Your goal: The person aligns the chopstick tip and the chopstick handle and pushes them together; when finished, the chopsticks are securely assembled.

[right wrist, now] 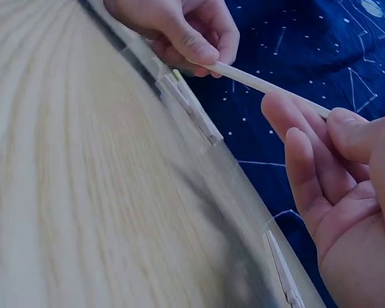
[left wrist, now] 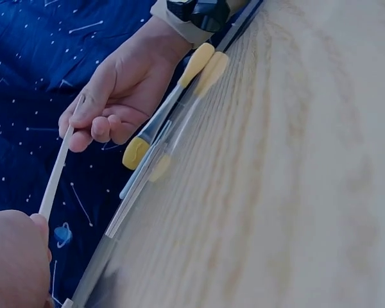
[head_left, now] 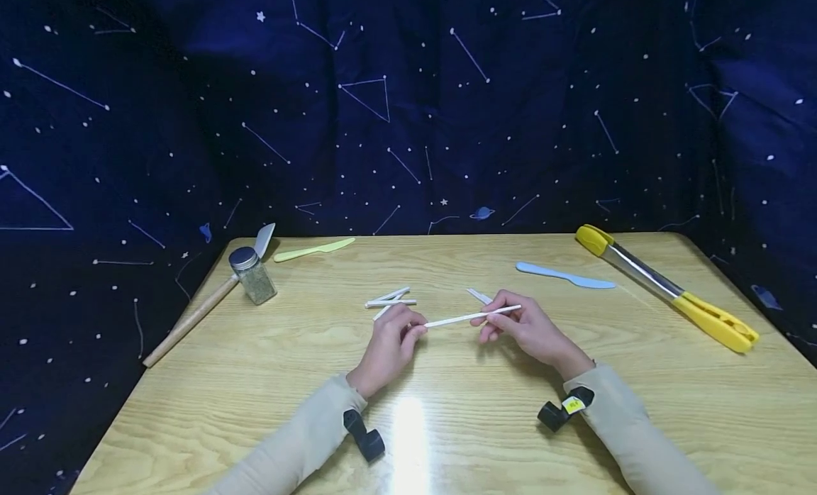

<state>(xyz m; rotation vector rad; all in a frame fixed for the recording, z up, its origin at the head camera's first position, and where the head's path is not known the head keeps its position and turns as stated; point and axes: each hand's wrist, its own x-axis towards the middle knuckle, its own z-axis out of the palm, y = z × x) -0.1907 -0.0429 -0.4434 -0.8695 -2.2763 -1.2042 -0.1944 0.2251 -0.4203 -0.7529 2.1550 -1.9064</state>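
A thin white stick [head_left: 456, 319] is held level above the table between both hands. My left hand [head_left: 394, 337] pinches its left end between thumb and fingers. Near the other end, my right hand [head_left: 525, 328] pinches it, and a short tip sticks out past the thumb. The right wrist view shows the stick [right wrist: 269, 87] running from one hand to the other. Several shorter white sticks [head_left: 391, 302] lie crossed in a small heap just beyond the left hand. Behind the right hand lie more white sticks [head_left: 477, 295], partly hidden by its fingers.
On the wooden table [head_left: 255, 388], a glass jar with a dark lid [head_left: 255, 276] stands at the left by a wooden-handled spatula [head_left: 204, 310]. A yellow-green knife [head_left: 314, 249] lies farther back. At the right are a blue knife [head_left: 564, 276] and yellow-ended tongs [head_left: 664, 286].
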